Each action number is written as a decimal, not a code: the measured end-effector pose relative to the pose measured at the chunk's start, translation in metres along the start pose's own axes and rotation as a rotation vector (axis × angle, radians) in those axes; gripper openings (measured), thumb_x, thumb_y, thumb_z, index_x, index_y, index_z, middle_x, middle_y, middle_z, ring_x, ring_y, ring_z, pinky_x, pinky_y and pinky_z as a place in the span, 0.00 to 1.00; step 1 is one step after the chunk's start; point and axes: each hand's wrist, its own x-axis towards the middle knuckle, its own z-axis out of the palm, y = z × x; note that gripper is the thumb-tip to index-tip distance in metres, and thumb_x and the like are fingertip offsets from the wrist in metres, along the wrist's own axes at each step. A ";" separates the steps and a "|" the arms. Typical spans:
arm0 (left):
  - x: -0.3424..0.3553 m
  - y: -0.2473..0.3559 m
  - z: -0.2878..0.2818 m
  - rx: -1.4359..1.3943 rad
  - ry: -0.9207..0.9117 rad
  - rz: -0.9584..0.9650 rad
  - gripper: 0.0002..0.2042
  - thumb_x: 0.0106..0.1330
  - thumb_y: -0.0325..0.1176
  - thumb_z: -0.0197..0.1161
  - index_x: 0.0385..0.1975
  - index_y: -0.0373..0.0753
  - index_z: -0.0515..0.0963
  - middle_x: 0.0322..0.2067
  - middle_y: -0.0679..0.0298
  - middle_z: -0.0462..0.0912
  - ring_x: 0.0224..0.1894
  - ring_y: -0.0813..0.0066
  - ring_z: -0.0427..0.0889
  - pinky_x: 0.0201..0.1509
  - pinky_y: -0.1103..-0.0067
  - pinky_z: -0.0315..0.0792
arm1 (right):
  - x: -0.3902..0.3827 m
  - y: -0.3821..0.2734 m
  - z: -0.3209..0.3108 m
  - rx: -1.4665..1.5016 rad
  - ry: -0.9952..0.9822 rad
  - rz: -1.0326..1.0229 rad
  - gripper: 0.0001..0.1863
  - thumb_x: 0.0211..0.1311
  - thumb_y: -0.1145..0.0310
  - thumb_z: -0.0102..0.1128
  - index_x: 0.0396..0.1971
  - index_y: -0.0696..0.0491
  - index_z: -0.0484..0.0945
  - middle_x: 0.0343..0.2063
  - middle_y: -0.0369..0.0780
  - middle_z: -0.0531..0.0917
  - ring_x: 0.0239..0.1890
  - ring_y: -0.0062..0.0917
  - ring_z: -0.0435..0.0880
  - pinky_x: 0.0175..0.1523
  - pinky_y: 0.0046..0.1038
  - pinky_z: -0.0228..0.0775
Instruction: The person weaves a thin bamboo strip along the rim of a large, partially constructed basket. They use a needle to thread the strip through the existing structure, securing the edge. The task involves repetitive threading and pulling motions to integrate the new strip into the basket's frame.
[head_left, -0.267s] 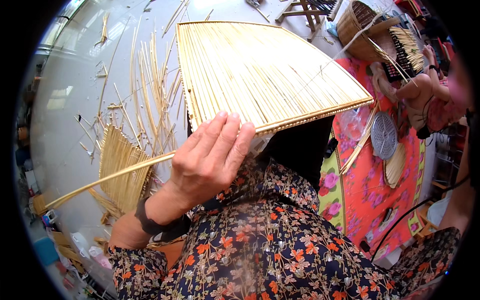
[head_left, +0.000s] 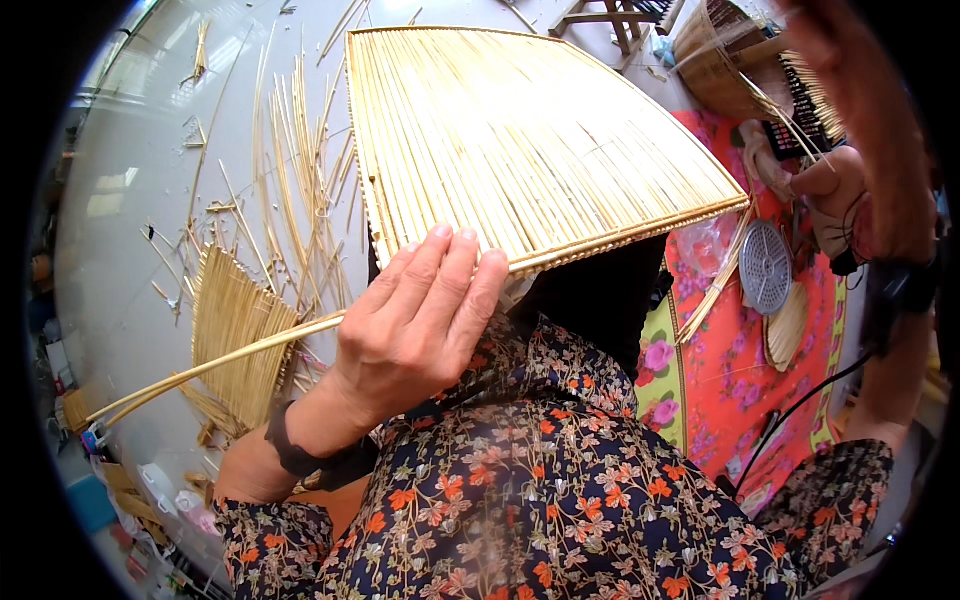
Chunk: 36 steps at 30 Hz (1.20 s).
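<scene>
A panel of straw stalks (head_left: 540, 140), laid side by side with a bound rim, rests on my lap and widens away from me. My left hand (head_left: 415, 305) is closed on its near left corner, fingers on top and thumb hidden beneath. Out of the same grip, long straw stalks (head_left: 215, 366) stick out to the left. My right hand (head_left: 862, 100) is raised at the upper right, away from the panel. It is blurred and partly cut off by the view's dark rim, so its fingers cannot be made out.
Loose stalks (head_left: 290, 170) litter the grey floor at left, beside a smaller straw panel (head_left: 235, 335). At right, a red flowered cloth (head_left: 740, 400) bears a grey perforated disc (head_left: 766, 268). Behind it stand a wicker basket (head_left: 705, 70) and a seated person's bare leg (head_left: 832, 180).
My right arm has swung up from the right rim, bringing the blurred hand into view. The panel and my left hand have shifted only slightly. The thread stretched toward the upper right no longer shows clearly.
</scene>
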 end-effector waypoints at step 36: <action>0.016 -0.001 -0.014 -0.044 -0.049 0.003 0.15 0.67 0.28 0.68 0.52 0.36 0.89 0.51 0.50 0.92 0.55 0.54 0.92 0.56 0.66 0.87 | -0.048 0.059 0.129 -0.217 -0.269 0.078 0.06 0.64 0.72 0.72 0.39 0.57 0.89 0.29 0.49 0.88 0.34 0.46 0.89 0.41 0.38 0.82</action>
